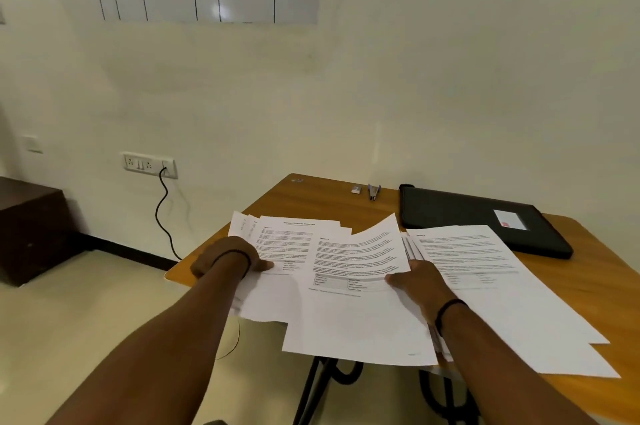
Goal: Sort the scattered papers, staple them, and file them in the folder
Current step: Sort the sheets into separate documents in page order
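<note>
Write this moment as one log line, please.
stage: sorting | left hand: holds white printed sheets | right hand: holds middle sheet | small metal stapler, black folder: untouched

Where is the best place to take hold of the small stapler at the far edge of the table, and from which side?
Probably the stapler is best pinched across its narrow body, coming from above. It lies flat on the table, clear of the small box and the black folder, so both long sides look free.
</note>
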